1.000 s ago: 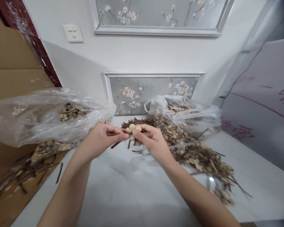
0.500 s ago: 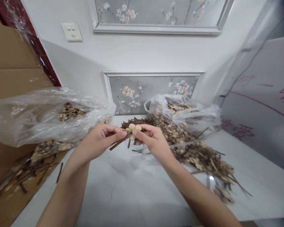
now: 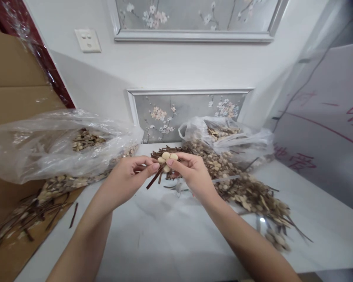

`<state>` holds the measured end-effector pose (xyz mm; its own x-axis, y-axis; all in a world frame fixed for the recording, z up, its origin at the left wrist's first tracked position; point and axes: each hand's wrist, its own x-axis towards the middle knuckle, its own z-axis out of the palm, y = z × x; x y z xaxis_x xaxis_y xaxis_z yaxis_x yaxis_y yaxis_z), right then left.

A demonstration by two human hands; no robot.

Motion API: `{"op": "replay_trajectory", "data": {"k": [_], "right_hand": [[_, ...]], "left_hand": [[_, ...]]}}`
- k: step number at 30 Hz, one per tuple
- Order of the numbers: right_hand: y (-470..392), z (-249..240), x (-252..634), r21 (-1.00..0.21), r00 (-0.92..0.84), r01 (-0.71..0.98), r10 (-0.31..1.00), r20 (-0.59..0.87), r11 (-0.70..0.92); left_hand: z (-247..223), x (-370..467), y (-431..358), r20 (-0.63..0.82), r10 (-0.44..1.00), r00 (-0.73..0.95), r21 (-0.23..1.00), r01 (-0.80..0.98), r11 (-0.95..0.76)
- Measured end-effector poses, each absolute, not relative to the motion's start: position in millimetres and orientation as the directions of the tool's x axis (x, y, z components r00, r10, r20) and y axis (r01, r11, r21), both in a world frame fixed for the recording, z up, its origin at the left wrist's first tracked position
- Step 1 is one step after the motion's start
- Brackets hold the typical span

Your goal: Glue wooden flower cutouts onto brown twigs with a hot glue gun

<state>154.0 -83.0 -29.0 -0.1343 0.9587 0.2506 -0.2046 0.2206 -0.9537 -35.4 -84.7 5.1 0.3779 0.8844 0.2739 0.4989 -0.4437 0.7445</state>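
Note:
Over the middle of the table, both hands hold up a small flower-shaped piece (image 3: 166, 156) made of pale round petals. My right hand (image 3: 191, 170) is closed on it, thumb pressed near its centre and fingers behind. The fingers of my left hand (image 3: 135, 170) pinch at its left petal. A dark brown strip (image 3: 153, 179) slants down to the left from beneath the petals; how it joins them is hidden. Just behind the hands lies a heap of brown sticks (image 3: 170, 149).
A large pile of pale flower pieces and stems (image 3: 253, 192) spreads along the right, with a clear plastic bag (image 3: 244, 135) behind it. Another plastic bag (image 3: 32, 145) stands left, near cardboard (image 3: 20, 258) with loose stems. The wall (image 3: 179, 64) bounds the white table (image 3: 164, 243) at the back.
The brown strip has swung to a steeper slant and its lower end now points further down. My left fingertips have moved slightly right, onto the petal. My right hand keeps its grip.

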Motion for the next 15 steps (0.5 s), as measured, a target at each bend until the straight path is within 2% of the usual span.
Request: {"op": "replay_trajectory", "data": {"k": [7,15], "right_hand": [[-83.2,-27.1,157.3,-0.955,-0.171,-0.19,0.95,0.26,0.227],[-84.4,-26.3,156.7,-0.96,-0.176,-0.191,0.955,0.239,0.205]], "left_hand": [[8.3,-33.7,-91.5,0.362,0.864,0.351,0.704,0.504,-0.5],[7.5,-33.5,-89.8,0.339,0.884,0.323,0.717,0.519,-0.465]]}}
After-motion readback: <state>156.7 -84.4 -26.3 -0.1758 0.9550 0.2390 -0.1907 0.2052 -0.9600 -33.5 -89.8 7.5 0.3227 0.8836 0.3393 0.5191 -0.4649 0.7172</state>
